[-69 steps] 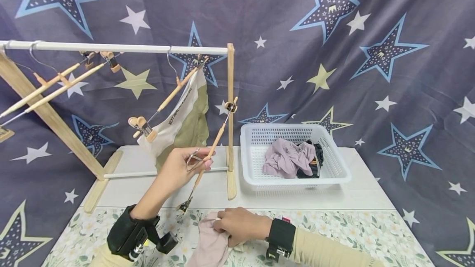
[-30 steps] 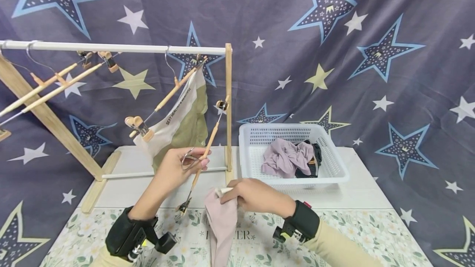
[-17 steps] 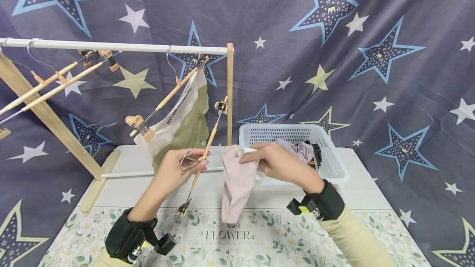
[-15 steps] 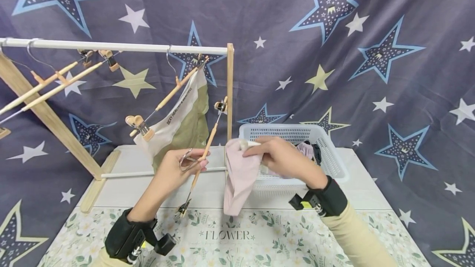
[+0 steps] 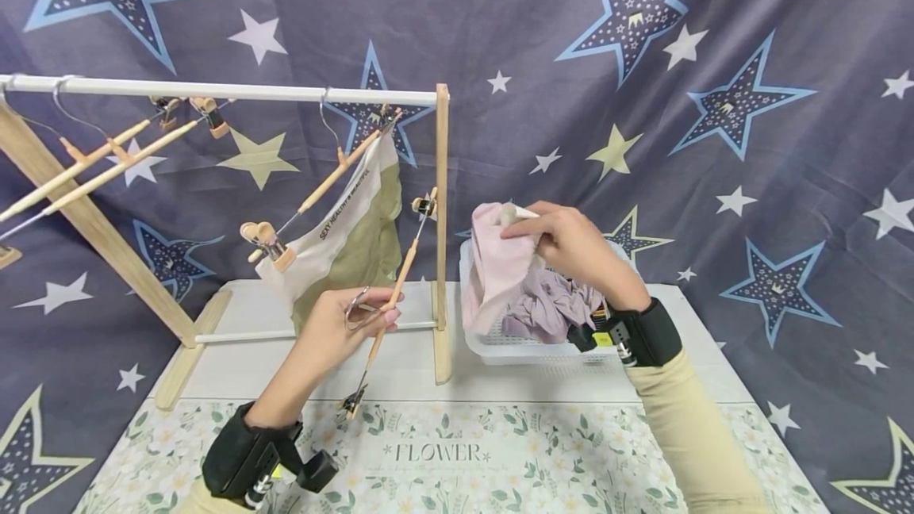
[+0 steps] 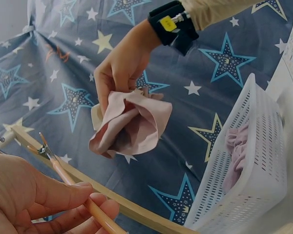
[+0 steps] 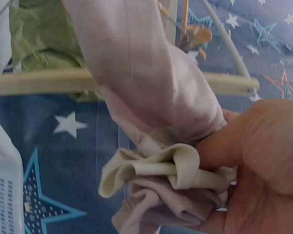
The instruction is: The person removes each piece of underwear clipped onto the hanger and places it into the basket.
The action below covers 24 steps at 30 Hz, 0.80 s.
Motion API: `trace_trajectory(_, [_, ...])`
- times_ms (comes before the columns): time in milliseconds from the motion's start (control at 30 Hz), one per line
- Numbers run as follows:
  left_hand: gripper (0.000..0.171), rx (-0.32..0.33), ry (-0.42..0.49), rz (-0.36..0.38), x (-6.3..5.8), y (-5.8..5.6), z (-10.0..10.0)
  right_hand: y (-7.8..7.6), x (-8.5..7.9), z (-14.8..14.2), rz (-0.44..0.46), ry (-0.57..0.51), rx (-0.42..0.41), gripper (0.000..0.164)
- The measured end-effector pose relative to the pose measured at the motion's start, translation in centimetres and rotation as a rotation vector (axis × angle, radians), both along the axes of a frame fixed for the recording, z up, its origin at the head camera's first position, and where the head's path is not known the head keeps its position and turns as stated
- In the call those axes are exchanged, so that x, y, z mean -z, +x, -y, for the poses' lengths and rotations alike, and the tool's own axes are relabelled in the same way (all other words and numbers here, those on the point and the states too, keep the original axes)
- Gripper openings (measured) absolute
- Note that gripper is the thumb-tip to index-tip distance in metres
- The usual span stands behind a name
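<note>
Starry backdrop [image 5: 528, 133], rumpled pink cloth [image 5: 494, 264]

The tablecloth [image 5: 500, 435] reads "FLOWER", the hung garment [image 5: 360, 236] "SEXY HEALTHY & BEAUTIFUL", the backdrop [image 6: 180, 117] "Fly".

The pale pink cloth garment [image 5: 493, 260] looks soft and matt, the slim tan wooden hanger [image 5: 405, 272] smooth with a shiny curved metal hook [image 5: 347, 312], the white perforated plastic basket [image 5: 514, 353] smooth, the pale upright wooden post [image 5: 442, 260] matt, and the dark blue star-printed cloth backdrop [image 5: 778, 189] creased.
</note>
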State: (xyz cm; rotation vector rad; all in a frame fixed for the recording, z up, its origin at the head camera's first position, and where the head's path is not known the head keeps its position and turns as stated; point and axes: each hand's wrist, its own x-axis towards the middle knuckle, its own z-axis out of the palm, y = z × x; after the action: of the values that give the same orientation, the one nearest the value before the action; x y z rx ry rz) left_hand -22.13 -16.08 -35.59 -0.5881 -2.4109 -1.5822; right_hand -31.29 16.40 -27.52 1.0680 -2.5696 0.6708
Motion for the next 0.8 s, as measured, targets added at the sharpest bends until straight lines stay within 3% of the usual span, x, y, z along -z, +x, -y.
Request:
trace_trajectory(200, [0.023, 0.006, 0.01, 0.0, -0.2, 0.1, 0.1, -2.0, -0.9, -0.8, 0.021, 0.046, 0.101, 0.054])
trace_trajectory(467, [0.023, 0.004, -0.001, -0.005, -0.4, -0.2, 0.2, -4.7, -1.1, -1.0, 0.024, 0.114, 0.172, 0.05])
trace_trajectory(800, [0.025, -0.011, 0.003, 0.052, -0.6, -0.1, -0.1, -7.5, 0.8, 0.0, 0.101, 0.164, 0.218, 0.052])
